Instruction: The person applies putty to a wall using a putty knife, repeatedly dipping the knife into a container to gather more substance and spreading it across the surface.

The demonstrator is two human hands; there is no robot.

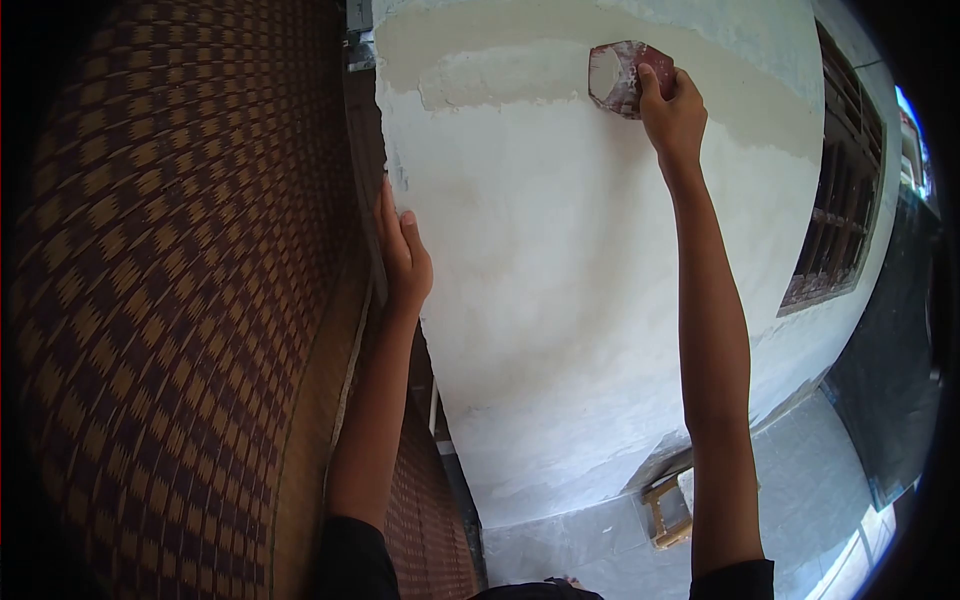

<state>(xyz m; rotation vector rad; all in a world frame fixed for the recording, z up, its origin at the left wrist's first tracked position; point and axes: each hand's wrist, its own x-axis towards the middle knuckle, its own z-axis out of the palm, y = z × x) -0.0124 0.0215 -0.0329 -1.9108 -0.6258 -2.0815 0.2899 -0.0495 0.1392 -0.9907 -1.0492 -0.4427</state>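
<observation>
High on the white plastered wall [540,250], my right hand [676,115] grips a dark red, flat putty spreader [630,78] smeared with pale putty. The spreader is against or very near the wall, at the lower border of a beige band of putty [500,75]. My left hand [405,250] rests at the wall's left edge, its thumb on the wall face and its fingers stretched upward along the corner. It holds no tool. Some of its fingers are partly hidden behind the edge.
A woven brown panel [180,250] fills the left side, close to my left arm. A barred window [840,190] is set in the wall at right. Below, a small wooden stool [668,510] stands on grey floor tiles [570,545]. A dark sheet [895,340] hangs at far right.
</observation>
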